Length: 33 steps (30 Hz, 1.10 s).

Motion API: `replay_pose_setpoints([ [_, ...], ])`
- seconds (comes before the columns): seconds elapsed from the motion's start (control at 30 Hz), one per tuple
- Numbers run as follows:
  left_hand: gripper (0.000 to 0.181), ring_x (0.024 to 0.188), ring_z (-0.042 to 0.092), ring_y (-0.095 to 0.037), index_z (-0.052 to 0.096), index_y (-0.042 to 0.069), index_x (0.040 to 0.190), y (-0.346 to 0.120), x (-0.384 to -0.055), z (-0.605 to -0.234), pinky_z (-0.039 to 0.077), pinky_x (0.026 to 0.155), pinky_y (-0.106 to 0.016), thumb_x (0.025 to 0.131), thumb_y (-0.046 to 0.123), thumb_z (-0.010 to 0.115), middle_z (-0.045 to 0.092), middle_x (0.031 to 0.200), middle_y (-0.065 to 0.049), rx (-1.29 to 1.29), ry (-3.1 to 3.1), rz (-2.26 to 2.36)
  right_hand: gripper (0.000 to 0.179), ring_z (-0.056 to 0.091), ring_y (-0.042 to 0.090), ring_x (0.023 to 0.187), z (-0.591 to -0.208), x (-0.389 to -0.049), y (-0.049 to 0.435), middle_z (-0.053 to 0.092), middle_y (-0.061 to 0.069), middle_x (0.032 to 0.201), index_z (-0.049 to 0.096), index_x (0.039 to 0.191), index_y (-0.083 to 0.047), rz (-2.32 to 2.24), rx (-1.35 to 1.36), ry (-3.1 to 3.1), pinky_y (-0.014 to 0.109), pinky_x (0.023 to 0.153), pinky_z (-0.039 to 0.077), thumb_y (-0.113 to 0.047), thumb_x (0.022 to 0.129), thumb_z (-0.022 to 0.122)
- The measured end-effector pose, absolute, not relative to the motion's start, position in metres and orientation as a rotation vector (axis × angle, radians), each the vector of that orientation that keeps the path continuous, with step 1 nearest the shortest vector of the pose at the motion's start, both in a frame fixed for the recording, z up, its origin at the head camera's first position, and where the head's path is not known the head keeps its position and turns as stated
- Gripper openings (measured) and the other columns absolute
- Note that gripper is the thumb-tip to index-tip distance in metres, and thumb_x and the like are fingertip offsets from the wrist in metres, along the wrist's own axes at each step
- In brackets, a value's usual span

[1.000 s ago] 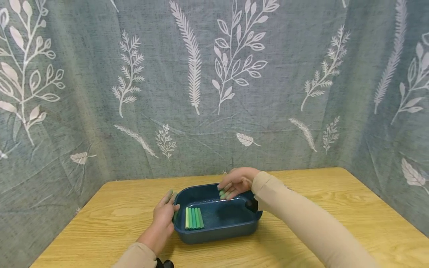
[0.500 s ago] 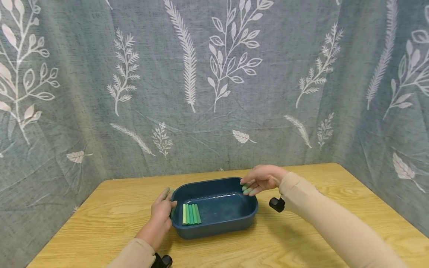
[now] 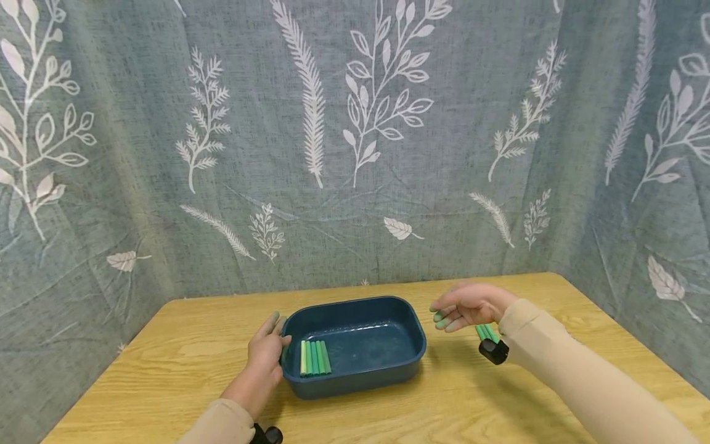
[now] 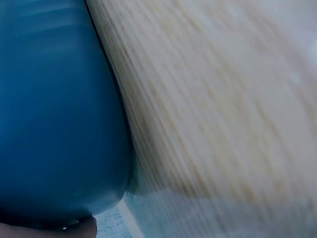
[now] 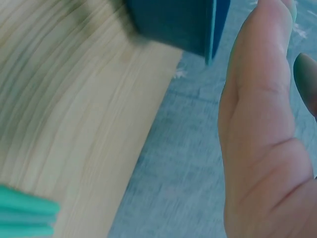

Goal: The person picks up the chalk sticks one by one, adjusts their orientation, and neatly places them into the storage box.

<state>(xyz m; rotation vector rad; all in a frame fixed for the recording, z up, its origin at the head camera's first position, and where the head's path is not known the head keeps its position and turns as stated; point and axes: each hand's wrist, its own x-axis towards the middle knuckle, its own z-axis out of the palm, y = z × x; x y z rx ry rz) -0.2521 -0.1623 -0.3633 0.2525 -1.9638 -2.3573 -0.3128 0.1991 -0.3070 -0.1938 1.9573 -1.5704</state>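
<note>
A deep dark-blue tray (image 3: 355,388) with rounded corners stands on the table. Along its left end lies a row of several chalk sticks (image 3: 315,357), from pale yellow to dark green. My left hand (image 3: 265,351) holds that end, fingers along the outside wall and thumb over the rim; the left wrist view shows the tray's blue side (image 4: 59,109) close up. To the right of the tray, my right hand (image 3: 466,303) hovers above the table with relaxed fingers and nothing in them. Green dust coats its fingertips. More green chalk sticks (image 3: 487,333) lie below it, partly hidden by the wrist.
The wooden table (image 3: 211,333) ends at a grey-blue curtain (image 3: 333,246) with white leaf prints, which hangs behind it and at both sides. A black wrist camera (image 3: 493,351) sits under the right forearm.
My right hand has moved right, from over the tray to beyond its right end, and the chalk sticks on the table have come into view. The left hand stays at the tray's left end.
</note>
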Motion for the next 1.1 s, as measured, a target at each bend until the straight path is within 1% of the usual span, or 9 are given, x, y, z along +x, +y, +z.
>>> replay_pose_setpoints([
  [0.13,0.066,0.144,0.0,-0.046,0.001,0.0,0.155,-0.161,-0.253,-0.364,0.017,0.109,-0.047,0.096,-0.016,0.027,0.005,0.158,-0.026,0.259,-1.978,-2.342,0.018,0.067,0.014,0.075,-0.308,-0.307,0.217,0.064,0.008,0.085,0.059,0.108,0.004,-1.592,-0.198,1.943,0.026,0.074,0.058,-0.009,0.1,0.05],
  [0.33,0.069,0.143,-0.004,-0.047,0.0,0.0,0.154,-0.162,-0.253,-0.369,0.006,0.117,-0.052,0.094,-0.017,0.031,0.004,0.157,-0.027,0.228,-1.997,-2.354,0.015,0.066,0.012,0.072,-0.315,-0.299,0.246,0.065,0.005,0.084,0.061,0.102,-0.001,-1.602,-0.189,1.952,0.024,0.069,0.058,-0.01,0.1,0.05],
  [0.6,0.071,0.144,-0.006,-0.045,-0.001,0.001,0.154,-0.165,-0.254,-0.368,0.004,0.117,-0.051,0.093,-0.018,0.03,0.002,0.158,-0.026,0.198,-1.992,-2.366,0.025,0.067,0.013,0.074,-0.327,-0.296,0.277,0.065,0.005,0.086,0.056,0.115,0.006,-1.633,-0.116,1.982,0.026,0.071,0.058,-0.012,0.099,0.052],
  [0.7,0.071,0.143,-0.009,-0.047,-0.003,-0.001,0.154,-0.168,-0.253,-0.368,-0.001,0.117,-0.054,0.093,-0.018,0.03,0.0,0.157,-0.027,0.179,-1.998,-2.361,0.022,0.066,0.013,0.074,-0.336,-0.295,0.285,0.065,0.005,0.085,0.06,0.112,0.004,-1.647,-0.084,1.99,0.026,0.07,0.058,-0.012,0.099,0.053],
  [0.77,0.071,0.143,-0.009,-0.047,-0.003,-0.001,0.153,-0.168,-0.253,-0.367,-0.002,0.117,-0.054,0.093,-0.018,0.031,0.0,0.157,-0.027,0.178,-2.0,-2.356,0.022,0.066,0.013,0.074,-0.342,-0.296,0.291,0.065,0.004,0.085,0.06,0.112,0.003,-1.665,-0.065,1.986,0.026,0.07,0.058,-0.012,0.099,0.052],
  [0.83,0.071,0.142,-0.01,-0.047,-0.003,-0.002,0.153,-0.168,-0.252,-0.367,0.001,0.118,-0.052,0.093,-0.018,0.031,-0.001,0.157,-0.028,0.171,-1.998,-2.357,0.02,0.065,0.013,0.074,-0.348,-0.297,0.297,0.065,0.004,0.086,0.061,0.11,0.001,-1.681,-0.04,1.972,0.026,0.069,0.058,-0.013,0.1,0.052],
  [0.93,0.071,0.143,-0.008,-0.046,-0.002,-0.002,0.153,-0.166,-0.254,-0.366,0.013,0.115,-0.047,0.093,-0.018,0.031,0.0,0.157,-0.028,0.184,-1.993,-2.363,0.019,0.064,0.013,0.075,-0.356,-0.299,0.304,0.064,0.003,0.088,0.06,0.11,-0.002,-1.689,-0.002,1.972,0.025,0.069,0.057,-0.015,0.101,0.051],
  [1.0,0.071,0.143,-0.008,-0.045,-0.002,-0.002,0.153,-0.166,-0.254,-0.367,0.016,0.112,-0.046,0.093,-0.018,0.032,0.0,0.157,-0.028,0.188,-1.989,-2.367,0.015,0.063,0.013,0.076,-0.36,-0.301,0.308,0.063,0.002,0.087,0.061,0.106,-0.006,-1.683,0.041,1.98,0.023,0.067,0.056,-0.016,0.101,0.051],
  [1.1,0.07,0.143,-0.008,-0.045,-0.002,-0.002,0.153,-0.167,-0.254,-0.367,0.016,0.112,-0.047,0.094,-0.018,0.032,0.0,0.157,-0.027,0.192,-1.982,-2.366,0.016,0.06,0.011,0.073,-0.363,-0.305,0.309,0.062,0.0,0.084,0.063,0.1,-0.009,-1.658,0.091,2.013,0.02,0.063,0.052,-0.018,0.101,0.05],
])
